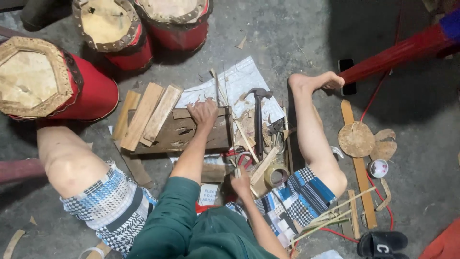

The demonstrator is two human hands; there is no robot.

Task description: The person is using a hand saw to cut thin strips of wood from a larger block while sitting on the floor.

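Concrete floor; wood block (pixel 191 136) under left hand (pixel 202 114) fingers (pixel 194 106)

Hammer (pixel 259 115) lies right of board (pixel 179 134), drums (pixel 43 86) far left.

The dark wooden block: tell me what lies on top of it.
On the dark wooden block rest the left hand and three pale wooden slats at its left end. What the hand covers is hidden.

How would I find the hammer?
Start at the wooden block under the left hand, between the person's legs. Just right of it lies the hammer, its dark metal head pointing away, the only long black tool among pale wood scraps.
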